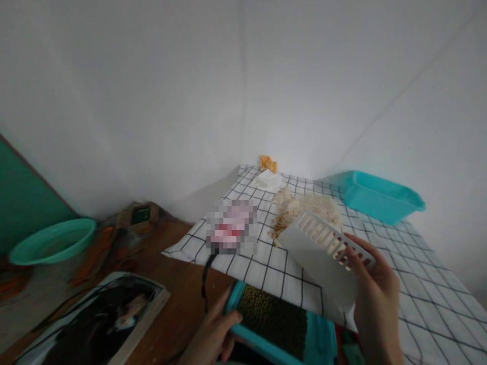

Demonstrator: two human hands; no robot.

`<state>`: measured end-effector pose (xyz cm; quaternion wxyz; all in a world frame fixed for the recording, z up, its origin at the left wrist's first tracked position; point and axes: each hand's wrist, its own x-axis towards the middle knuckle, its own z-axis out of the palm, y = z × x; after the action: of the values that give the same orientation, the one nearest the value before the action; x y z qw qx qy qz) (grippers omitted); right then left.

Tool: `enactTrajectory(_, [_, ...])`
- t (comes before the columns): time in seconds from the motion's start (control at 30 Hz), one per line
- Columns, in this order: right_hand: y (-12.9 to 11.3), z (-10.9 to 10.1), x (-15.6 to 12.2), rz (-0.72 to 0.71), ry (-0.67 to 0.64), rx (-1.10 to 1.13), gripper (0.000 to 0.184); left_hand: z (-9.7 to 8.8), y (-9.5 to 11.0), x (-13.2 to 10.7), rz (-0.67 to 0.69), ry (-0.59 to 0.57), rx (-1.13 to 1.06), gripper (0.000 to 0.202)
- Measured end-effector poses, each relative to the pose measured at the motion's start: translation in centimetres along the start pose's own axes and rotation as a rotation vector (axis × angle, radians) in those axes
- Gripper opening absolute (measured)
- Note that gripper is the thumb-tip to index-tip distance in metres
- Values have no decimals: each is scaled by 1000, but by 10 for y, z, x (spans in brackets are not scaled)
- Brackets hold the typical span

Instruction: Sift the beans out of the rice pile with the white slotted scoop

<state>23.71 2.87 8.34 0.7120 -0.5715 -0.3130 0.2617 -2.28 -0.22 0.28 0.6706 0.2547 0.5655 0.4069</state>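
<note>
My left hand (216, 329) grips the left end of a turquoise plastic tub (262, 340) at the table's front edge. Inside the tub lie small dark green and yellowish beans (272, 314). In my right hand (376, 289) is a white plastic basket (315, 263) with a slotted side, tilted above the checked cloth, fingers wrapped over its slotted edge. What the basket holds, if anything, is hidden. Just beyond it, a pale heap of grain (319, 205) spreads on the cloth, with yellow-brown kernels (280, 223) along its left side.
A second turquoise tub (384, 197) stands at the back right of the checked cloth (403, 258). A blurred pink object (234, 223) with a black strap lies left of the heap. White tissue (267, 180) and an orange cloth (268, 163) are behind. A green basin (53, 241) is far left.
</note>
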Motion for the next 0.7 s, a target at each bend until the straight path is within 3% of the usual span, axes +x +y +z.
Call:
enactTrajectory(0.4, [-9, -8, -17, 45, 70, 30, 56, 3, 5, -2, 6, 43, 3, 60])
enactTrajectory(0.7, [-12, -8, -21, 155, 73, 12, 68, -2, 4, 1, 6, 14, 11, 75])
